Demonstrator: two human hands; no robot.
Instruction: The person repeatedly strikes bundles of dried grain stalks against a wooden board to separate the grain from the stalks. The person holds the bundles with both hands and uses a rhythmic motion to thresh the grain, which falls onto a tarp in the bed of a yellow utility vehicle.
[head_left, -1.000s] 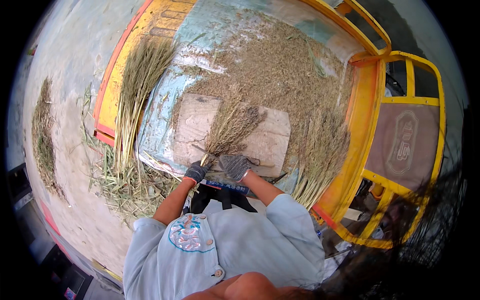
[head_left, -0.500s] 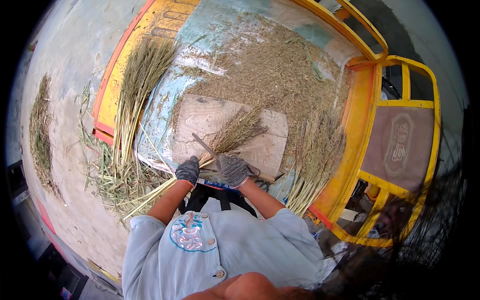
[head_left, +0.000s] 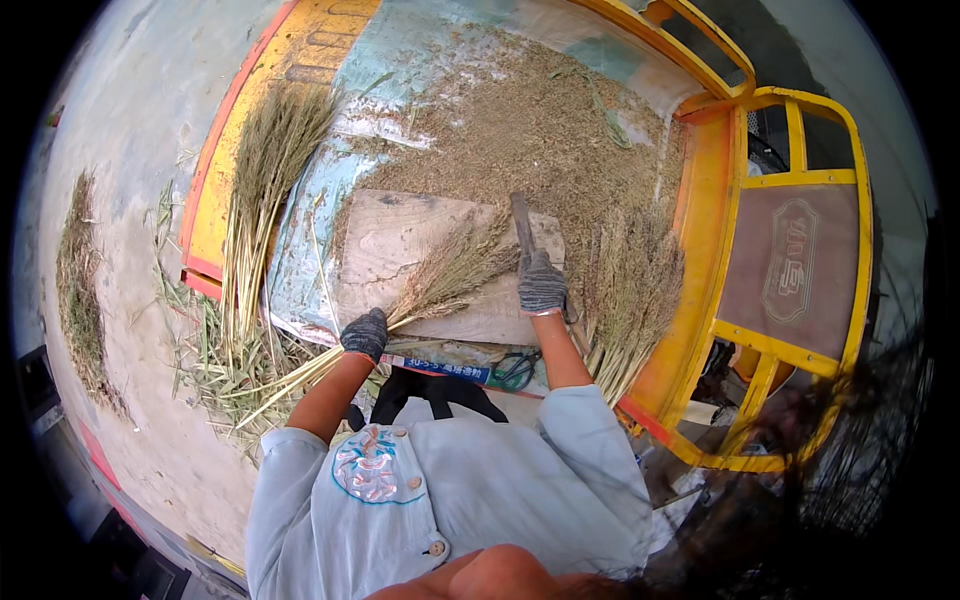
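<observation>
Yellow cart bed (head_left: 708,255) holds seed litter (head_left: 520,125), board (head_left: 385,245); sheaf (head_left: 265,185) over left edge; left hand (head_left: 365,334) curled round stalks (head_left: 435,285), right hand (head_left: 541,284) round dark tool (head_left: 521,222).

White characters and digits (head_left: 432,368) mark a blue strip (head_left: 482,376), and a brown panel (head_left: 752,285) bears a framed emblem (head_left: 791,262), apparently lettering.
</observation>
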